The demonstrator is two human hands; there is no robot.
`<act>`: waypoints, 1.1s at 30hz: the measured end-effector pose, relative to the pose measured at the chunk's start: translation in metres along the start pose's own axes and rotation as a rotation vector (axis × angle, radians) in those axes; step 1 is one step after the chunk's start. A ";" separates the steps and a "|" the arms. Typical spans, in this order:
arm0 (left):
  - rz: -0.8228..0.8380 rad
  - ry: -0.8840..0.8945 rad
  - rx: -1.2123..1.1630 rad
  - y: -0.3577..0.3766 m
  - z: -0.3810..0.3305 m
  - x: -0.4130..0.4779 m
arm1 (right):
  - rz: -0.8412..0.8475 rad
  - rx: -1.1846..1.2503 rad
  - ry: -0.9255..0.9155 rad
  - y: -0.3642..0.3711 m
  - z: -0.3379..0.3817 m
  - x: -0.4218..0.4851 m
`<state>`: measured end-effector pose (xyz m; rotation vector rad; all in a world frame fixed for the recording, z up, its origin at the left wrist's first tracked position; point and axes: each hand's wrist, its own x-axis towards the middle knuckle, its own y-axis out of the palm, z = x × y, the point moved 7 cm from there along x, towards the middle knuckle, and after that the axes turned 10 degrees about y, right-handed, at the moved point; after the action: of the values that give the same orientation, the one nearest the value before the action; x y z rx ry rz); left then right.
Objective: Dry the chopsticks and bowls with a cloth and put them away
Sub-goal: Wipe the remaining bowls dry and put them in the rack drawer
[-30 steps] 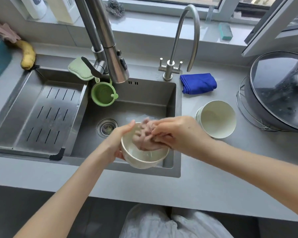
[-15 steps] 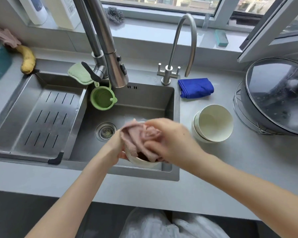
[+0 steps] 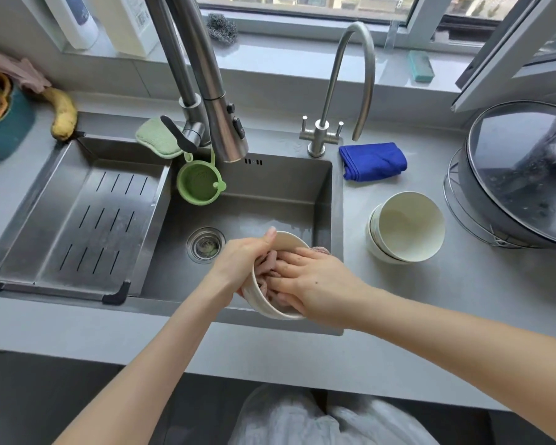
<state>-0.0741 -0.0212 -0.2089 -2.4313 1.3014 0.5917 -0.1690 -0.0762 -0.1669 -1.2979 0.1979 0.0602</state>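
Bowl [image 3: 272, 308] first: we hold it tipped over the near right part of the sink [image 3: 270, 194]. Our left hand [image 3: 241, 263] grips its rim, with the thumb on the far edge. Our right hand [image 3: 318, 284] is inside it, fingers mostly straight, pushing the pink cloth [image 3: 265, 271] against the wall.

We think the bowl is hard and light. It may be wet and slippery, and it could break if it fell into the sink. A firm hold on the rim looks best. The cloth is soft and bunches up.

On the counter [image 3: 463, 300] to the right sits a stack [image 3: 408, 226] of more bowls, tipped toward us. A blue cloth [image 3: 373, 160] lies farther back. A pot [image 3: 523, 175] with a lid stands at the far right, close to the stack. The big tap [image 3: 219, 123] and a green strainer [image 3: 199, 184] are at the far side of the sink, away from our hands. We see no chopsticks.
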 end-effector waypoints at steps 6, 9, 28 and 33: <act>-0.092 0.020 -0.114 -0.001 -0.002 0.000 | 0.169 0.213 0.311 -0.005 0.000 -0.005; -0.116 0.009 -0.171 -0.001 -0.001 -0.003 | 0.212 0.703 0.332 -0.002 0.005 -0.002; 0.316 -0.059 -0.060 0.024 -0.019 -0.012 | 0.135 0.057 -0.207 -0.034 0.014 -0.028; 0.214 -0.079 0.052 0.032 -0.022 -0.012 | 0.244 -0.164 -0.089 -0.008 0.005 -0.040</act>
<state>-0.1027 -0.0396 -0.1865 -2.2195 1.5355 0.6918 -0.2069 -0.0711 -0.1506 -1.4257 0.2790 0.3471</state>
